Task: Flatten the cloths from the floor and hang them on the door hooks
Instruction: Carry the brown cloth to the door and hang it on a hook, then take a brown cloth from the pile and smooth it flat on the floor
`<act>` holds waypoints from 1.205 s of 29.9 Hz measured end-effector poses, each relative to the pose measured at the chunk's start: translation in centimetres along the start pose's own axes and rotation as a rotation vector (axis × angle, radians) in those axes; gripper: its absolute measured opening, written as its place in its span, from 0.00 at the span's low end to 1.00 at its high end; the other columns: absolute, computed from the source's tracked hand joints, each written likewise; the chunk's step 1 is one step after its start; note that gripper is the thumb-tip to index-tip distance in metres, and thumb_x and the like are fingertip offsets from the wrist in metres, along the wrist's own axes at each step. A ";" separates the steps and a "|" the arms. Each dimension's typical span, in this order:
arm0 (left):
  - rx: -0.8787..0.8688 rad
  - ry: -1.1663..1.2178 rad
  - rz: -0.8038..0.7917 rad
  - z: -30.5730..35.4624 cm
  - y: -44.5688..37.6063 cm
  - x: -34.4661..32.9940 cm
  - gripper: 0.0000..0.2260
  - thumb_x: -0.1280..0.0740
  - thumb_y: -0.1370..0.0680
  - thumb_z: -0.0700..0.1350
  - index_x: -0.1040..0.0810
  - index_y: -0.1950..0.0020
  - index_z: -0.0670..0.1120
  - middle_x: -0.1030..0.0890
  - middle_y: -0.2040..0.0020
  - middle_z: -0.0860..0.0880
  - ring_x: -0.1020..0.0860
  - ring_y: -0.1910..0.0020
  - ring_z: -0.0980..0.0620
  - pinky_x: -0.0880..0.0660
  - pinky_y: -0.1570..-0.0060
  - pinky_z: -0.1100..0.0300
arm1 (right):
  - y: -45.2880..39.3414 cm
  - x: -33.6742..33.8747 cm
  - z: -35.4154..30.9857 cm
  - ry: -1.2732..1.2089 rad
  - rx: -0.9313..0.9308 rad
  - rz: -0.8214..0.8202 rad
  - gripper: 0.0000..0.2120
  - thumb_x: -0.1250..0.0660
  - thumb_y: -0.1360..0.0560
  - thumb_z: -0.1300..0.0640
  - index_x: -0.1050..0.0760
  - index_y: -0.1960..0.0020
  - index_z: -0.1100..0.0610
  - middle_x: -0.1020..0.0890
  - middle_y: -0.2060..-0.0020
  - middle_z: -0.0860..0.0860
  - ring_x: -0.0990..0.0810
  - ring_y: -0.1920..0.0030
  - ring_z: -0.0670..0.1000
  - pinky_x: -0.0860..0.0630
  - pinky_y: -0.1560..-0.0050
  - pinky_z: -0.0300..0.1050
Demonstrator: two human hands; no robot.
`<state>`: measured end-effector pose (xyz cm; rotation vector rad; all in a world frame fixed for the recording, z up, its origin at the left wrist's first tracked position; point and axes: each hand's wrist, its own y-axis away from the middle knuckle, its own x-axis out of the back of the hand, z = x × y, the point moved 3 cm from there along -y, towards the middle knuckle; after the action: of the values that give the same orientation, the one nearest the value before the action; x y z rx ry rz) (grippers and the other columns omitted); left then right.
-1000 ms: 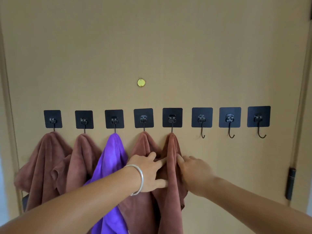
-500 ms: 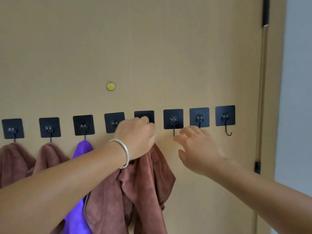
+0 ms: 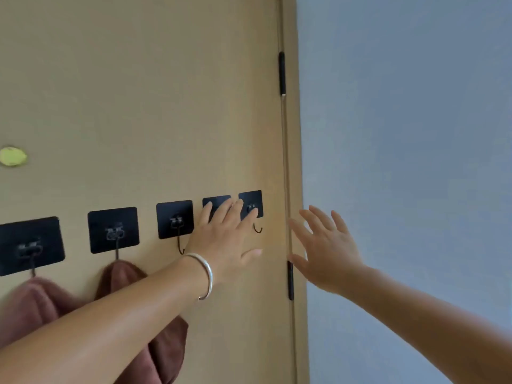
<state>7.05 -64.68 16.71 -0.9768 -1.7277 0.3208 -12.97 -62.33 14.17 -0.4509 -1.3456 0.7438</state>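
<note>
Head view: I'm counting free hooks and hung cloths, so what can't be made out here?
- Fourth hook: the left hand covers its wire, so free or not is unclear.
- Brown cloths: cut off by the bottom edge and crossed by the left forearm.
- Hooks further left: outside the frame.
- Floor: not in view.

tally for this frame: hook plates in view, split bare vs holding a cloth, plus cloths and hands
Black square hook plates with bare hooks: 3, the middle one partly behind the left hand
Black square hook plates holding a cloth: 2
Brown cloths: 2
Open hands: 2, left and right hand
Total: 9
</note>
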 end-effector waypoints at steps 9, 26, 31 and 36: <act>-0.266 0.306 0.132 9.4 -0.8 1.8 0.35 0.51 0.23 0.66 0.59 0.22 0.52 0.52 0.22 0.46 0.55 0.23 0.47 0.58 0.27 0.43 | 11.0 7.2 5.5 0.296 -0.295 -0.098 0.33 0.45 0.23 0.37 0.51 0.22 0.47 0.46 0.23 0.52 0.54 0.22 0.53 0.59 0.25 0.58; -0.779 0.733 0.356 37.0 4.8 20.5 0.35 0.53 0.22 0.66 0.63 0.23 0.52 0.55 0.21 0.45 0.56 0.23 0.46 0.56 0.26 0.42 | 37.6 29.8 13.2 0.734 -0.829 -0.210 0.33 0.44 0.23 0.37 0.49 0.22 0.47 0.46 0.23 0.52 0.54 0.22 0.52 0.61 0.26 0.58; -0.932 0.880 0.380 45.1 8.2 28.5 0.35 0.51 0.22 0.67 0.61 0.22 0.53 0.54 0.21 0.46 0.57 0.23 0.47 0.58 0.26 0.42 | 45.6 37.3 14.2 0.846 -0.970 -0.228 0.33 0.43 0.23 0.37 0.48 0.23 0.47 0.45 0.23 0.52 0.53 0.22 0.52 0.59 0.26 0.60; -1.059 0.994 0.436 52.1 12.8 36.2 0.35 0.50 0.23 0.67 0.60 0.22 0.54 0.53 0.21 0.47 0.56 0.22 0.47 0.58 0.26 0.43 | 53.3 43.9 13.8 0.961 -1.096 -0.254 0.33 0.43 0.24 0.36 0.47 0.23 0.47 0.43 0.24 0.52 0.51 0.23 0.53 0.58 0.26 0.60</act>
<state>-36.71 -17.16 12.43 -1.8421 -0.6519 -0.7995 -35.96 4.22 11.30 -1.2686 -0.7325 -0.4954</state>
